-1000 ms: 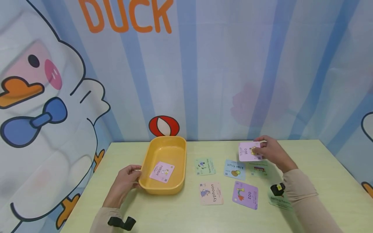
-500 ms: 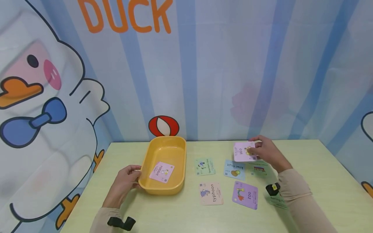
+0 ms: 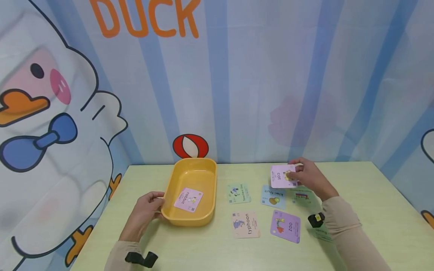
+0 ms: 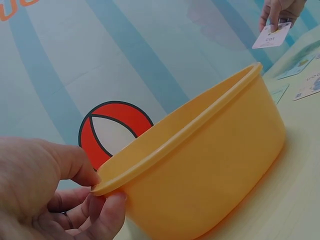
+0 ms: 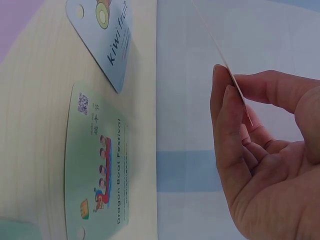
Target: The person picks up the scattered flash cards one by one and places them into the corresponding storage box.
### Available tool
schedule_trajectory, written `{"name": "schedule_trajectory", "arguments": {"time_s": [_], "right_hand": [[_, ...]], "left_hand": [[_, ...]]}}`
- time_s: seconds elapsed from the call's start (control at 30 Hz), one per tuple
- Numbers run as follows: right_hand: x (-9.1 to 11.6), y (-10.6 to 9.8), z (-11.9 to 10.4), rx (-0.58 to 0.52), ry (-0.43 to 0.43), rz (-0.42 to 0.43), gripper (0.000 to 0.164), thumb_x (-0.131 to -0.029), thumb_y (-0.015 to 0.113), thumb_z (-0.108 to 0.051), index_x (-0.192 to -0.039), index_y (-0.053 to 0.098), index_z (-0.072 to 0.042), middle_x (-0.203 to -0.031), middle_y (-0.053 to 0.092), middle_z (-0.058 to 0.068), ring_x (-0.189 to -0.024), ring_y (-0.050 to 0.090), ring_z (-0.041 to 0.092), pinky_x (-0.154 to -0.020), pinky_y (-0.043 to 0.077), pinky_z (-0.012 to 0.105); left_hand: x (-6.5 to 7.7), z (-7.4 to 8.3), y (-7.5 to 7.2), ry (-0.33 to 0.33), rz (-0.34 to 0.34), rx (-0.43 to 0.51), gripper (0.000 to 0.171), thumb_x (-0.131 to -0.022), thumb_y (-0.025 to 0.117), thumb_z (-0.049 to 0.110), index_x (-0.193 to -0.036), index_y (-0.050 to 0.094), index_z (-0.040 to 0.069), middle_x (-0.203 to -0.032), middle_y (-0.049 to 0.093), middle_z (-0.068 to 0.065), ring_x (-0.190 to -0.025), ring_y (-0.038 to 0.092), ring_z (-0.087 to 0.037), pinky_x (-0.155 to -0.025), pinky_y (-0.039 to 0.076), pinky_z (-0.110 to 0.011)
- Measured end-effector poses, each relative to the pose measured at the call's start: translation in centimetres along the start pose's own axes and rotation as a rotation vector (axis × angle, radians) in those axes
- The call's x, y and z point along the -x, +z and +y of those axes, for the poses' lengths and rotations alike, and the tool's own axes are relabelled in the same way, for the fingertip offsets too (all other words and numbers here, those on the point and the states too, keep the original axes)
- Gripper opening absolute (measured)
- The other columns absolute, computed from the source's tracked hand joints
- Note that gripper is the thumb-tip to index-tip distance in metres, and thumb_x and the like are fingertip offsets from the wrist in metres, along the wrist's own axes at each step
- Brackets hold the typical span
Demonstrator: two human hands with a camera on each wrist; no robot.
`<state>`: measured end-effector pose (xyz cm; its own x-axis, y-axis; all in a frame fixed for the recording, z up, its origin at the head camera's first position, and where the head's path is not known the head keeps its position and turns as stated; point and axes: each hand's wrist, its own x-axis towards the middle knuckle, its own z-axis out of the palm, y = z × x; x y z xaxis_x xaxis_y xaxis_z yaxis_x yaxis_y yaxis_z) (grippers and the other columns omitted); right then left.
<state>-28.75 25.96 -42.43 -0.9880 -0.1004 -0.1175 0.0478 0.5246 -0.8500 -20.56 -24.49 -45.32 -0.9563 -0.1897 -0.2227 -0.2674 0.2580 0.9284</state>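
A person's bare hands work over a pale wooden worktop (image 3: 203, 250). The left hand (image 3: 144, 214) pinches the rim of a yellow tub (image 3: 188, 223) between curled fingers and thumb, at the tub's near left corner. The tub stands on the worktop left of the middle, reaching toward the back edge. Inside it, a pink card reading "rabbit" (image 3: 188, 200) lies face up and slanted on the bottom. The right hand (image 3: 313, 180) holds a pink card reading "cat" (image 3: 280, 176) between thumb and fingertips, nearly closed on it; the card is raised above the worktop, near the back edge and right of the middle. Below it lies a blue "kiwi fruit" card (image 3: 273, 197), with the green Dragon Boat Festival card (image 5: 97, 165) just beside it, toward the right edge. A green Teachers' Day card (image 3: 238, 193) lies between the tub and the kiwi card. Nearer the person are a pale pink "typhoon" card (image 3: 245, 224), a purple "zoo" card (image 3: 285, 226) and another green card (image 3: 322, 233), partly hidden by the right sleeve (image 3: 349, 229). Behind the back edge hangs a blue striped backdrop (image 3: 244, 75) with a cartoon duck (image 3: 61, 195) at left.
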Motion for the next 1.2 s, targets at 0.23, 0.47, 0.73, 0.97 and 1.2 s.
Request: {"name": "schedule_trajectory", "arguments": {"time_s": [0.23, 0.47, 0.73, 0.97, 1.2], "right_hand": [[0.0, 0.3, -0.3, -0.01, -0.009, 0.001, 0.055, -0.098, 0.066, -0.02, -0.144, 0.043, -0.001, -0.127, 0.058, 0.025, -0.099, 0.067, 0.027, -0.079, 0.057, 0.035], [-0.1, 0.6, -0.4, -0.002, -0.042, -0.018, 0.053, -0.097, 0.067, -0.017, -0.142, 0.045, 0.0, -0.119, 0.06, 0.023, -0.094, 0.068, 0.026, -0.078, 0.057, 0.035], [-0.1, 1.0, -0.9, 0.023, -0.045, -0.04, 0.051, -0.099, 0.064, -0.015, -0.144, 0.045, -0.002, -0.121, 0.059, 0.022, -0.095, 0.066, 0.026, -0.078, 0.057, 0.035], [-0.3, 1.5, -1.5, 0.028, -0.034, -0.039, 0.05, -0.098, 0.064, -0.013, -0.144, 0.047, -0.002, -0.12, 0.06, 0.022, -0.095, 0.066, 0.026, -0.078, 0.057, 0.034], [-0.6, 2.1, -1.7, 0.033, -0.024, -0.039, 0.048, -0.098, 0.063, -0.014, -0.142, 0.049, -0.003, -0.119, 0.061, 0.02, -0.097, 0.066, 0.027, -0.079, 0.056, 0.035]], "left_hand": [[0.0, 0.0, -0.1, 0.0, -0.002, -0.011, 0.034, -0.1, 0.054, 0.012, -0.131, 0.056, -0.002, -0.111, 0.061, -0.015, -0.093, 0.062, -0.024, -0.069, 0.057, -0.03], [0.0, 0.0, 0.0, -0.007, -0.002, -0.017, 0.036, -0.1, 0.054, 0.013, -0.133, 0.055, -0.001, -0.114, 0.061, -0.016, -0.095, 0.061, -0.024, -0.071, 0.057, -0.03], [0.1, 0.1, -0.1, -0.009, -0.005, -0.014, 0.036, -0.1, 0.055, 0.014, -0.133, 0.055, -0.001, -0.115, 0.061, -0.016, -0.096, 0.061, -0.025, -0.071, 0.057, -0.03], [0.1, 0.2, 0.0, -0.018, 0.001, -0.008, 0.035, -0.1, 0.055, 0.013, -0.132, 0.055, -0.001, -0.115, 0.061, -0.016, -0.095, 0.061, -0.024, -0.071, 0.057, -0.03], [0.2, 0.2, -0.1, -0.016, 0.002, -0.02, 0.035, -0.101, 0.054, 0.013, -0.133, 0.055, -0.001, -0.115, 0.061, -0.016, -0.095, 0.06, -0.024, -0.072, 0.056, -0.03]]}}
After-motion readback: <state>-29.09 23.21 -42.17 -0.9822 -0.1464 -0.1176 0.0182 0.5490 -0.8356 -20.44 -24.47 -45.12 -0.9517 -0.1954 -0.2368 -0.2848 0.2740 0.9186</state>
